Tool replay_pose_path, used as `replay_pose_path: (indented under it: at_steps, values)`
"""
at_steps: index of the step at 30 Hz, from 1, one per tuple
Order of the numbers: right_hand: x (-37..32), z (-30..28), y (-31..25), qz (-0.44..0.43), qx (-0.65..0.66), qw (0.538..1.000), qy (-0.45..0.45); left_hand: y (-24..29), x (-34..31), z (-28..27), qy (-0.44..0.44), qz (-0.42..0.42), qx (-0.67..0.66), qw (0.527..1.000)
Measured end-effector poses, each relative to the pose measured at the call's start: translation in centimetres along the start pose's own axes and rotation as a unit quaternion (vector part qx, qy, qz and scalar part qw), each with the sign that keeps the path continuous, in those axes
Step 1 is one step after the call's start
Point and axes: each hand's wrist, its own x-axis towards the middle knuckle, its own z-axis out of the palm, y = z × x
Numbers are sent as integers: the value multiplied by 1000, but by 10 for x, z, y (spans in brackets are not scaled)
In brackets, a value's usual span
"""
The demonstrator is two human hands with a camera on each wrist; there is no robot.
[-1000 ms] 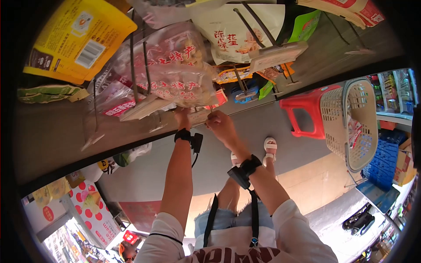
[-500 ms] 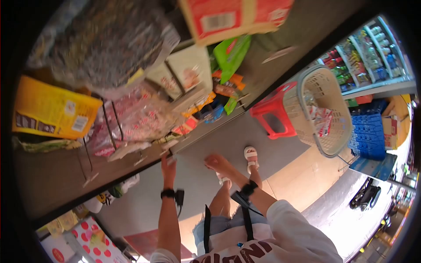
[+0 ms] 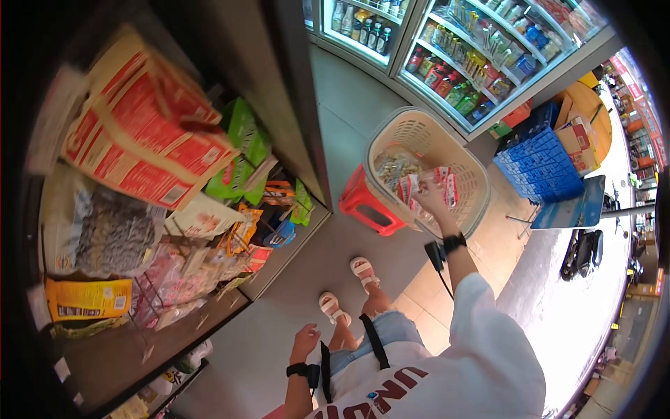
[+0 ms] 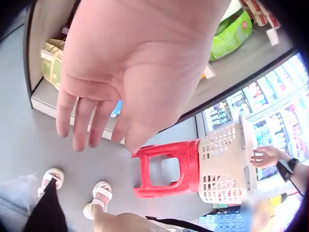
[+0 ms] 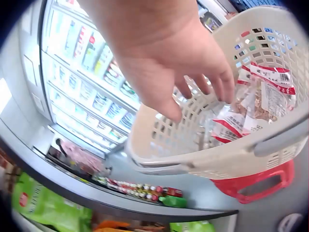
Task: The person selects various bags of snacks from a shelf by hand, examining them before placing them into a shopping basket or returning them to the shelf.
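My right hand reaches over a beige plastic shopping basket. In the right wrist view this hand has loosely bent, parted fingers with nothing between them, just above the basket's inside. Clear packets with red-and-white labels lie in the basket, close below the fingertips. My left hand hangs low beside the body, away from the shelf. In the left wrist view its palm shows bare, with relaxed fingers and nothing in them.
A red plastic stool holds up the basket. Shelves of bagged snacks run along the left. Glass-front drink fridges stand behind the basket, and a blue crate sits to its right. White sandals show on the grey floor.
The head view has swung right, from the snack shelf toward the basket. My right hand has moved from the shelf edge to over the basket. My left hand has dropped back near the body.
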Motion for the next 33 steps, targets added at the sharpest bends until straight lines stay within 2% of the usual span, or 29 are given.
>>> replay_pose_path:
  at_steps: [3, 5, 8, 10, 12, 14, 16, 17, 18, 20, 23, 26, 27, 29, 30, 32, 33]
  values:
    - [54, 28, 22, 37, -42, 998, -25, 36, 24, 10, 2, -17, 60, 998]
    - [81, 52, 38, 35, -97, 994, 25, 48, 36, 15, 37, 1, -5, 999]
    - [113, 72, 50, 21, -92, 996, 0, 53, 33, 19, 53, -21, -53, 997]
    - [125, 75, 54, 38, -106, 994, -19, 23, 21, 26, 55, -29, -61, 996]
    - [131, 73, 53, 53, -120, 991, -36, 21, 2, 26, 53, -94, -25, 994]
    - [132, 63, 48, 112, -260, 955, -88, 1, -14, 33, 68, -115, -27, 991]
    - [132, 56, 43, 119, -266, 952, -96, -15, -27, 34, 79, -134, -27, 987]
    - [131, 53, 42, 131, -277, 947, -101, -19, -32, 34, 68, -194, -41, 978]
    - [131, 55, 52, 128, -275, 948, -98, -19, -34, 33, 57, -251, -56, 965]
    - [132, 59, 68, 64, -313, 946, -57, -16, -36, 34, 79, -240, -78, 965]
    - [113, 38, 61, 78, -237, 968, -4, 1, -30, 27, 40, -246, -66, 966]
    - [98, 2, 44, 40, -88, 989, 109, 14, -21, 19, 85, -197, -66, 974]
    - [96, -11, 35, 31, -85, 989, 120, 17, -18, 16, 91, -185, -69, 976]
    - [87, -37, 15, 7, 65, 977, 204, 22, -15, 8, 96, -155, -60, 981]
    - [77, -53, -4, -2, 69, 975, 212, 22, -12, 3, 102, -144, -62, 982]
    - [52, -77, -43, -16, 160, 955, 248, 20, -6, -5, 89, -84, -18, 992]
    - [39, -85, -60, -19, 124, 953, 275, 20, -4, -8, 94, -76, -20, 992]
